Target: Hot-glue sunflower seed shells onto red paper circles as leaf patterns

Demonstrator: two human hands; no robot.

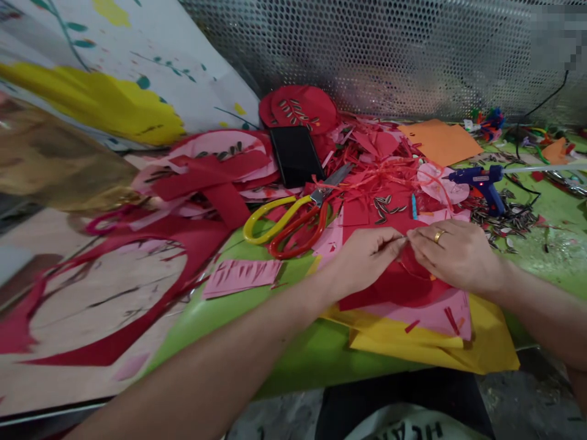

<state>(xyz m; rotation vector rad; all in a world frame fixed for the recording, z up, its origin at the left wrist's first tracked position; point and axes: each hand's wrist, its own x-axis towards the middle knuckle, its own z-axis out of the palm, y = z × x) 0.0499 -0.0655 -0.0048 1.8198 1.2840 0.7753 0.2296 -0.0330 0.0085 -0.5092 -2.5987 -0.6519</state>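
My left hand (364, 260) and my right hand (458, 255), which wears a gold ring, meet fingertip to fingertip. Both are closed in a pinch over a round red paper piece (398, 287). Whatever lies between the fingertips is too small and covered to make out. Beneath are pink paper (452, 315) and yellow sheets (486, 342). Just beyond my hands, a few striped seeds (385, 208) rest on red paper. Scissors (298, 214) with one yellow and one red handle lie to the left, blades pointing away.
A blue glue gun (486, 183) with a lit red light stands among scattered seeds (504, 217). A black phone (297, 156) leans by red discs (302, 107). Red scraps (367, 146), an orange sheet (440, 140) and a fringed pink strip (243, 276) surround the work. Perforated metal (367, 55) borders the back.
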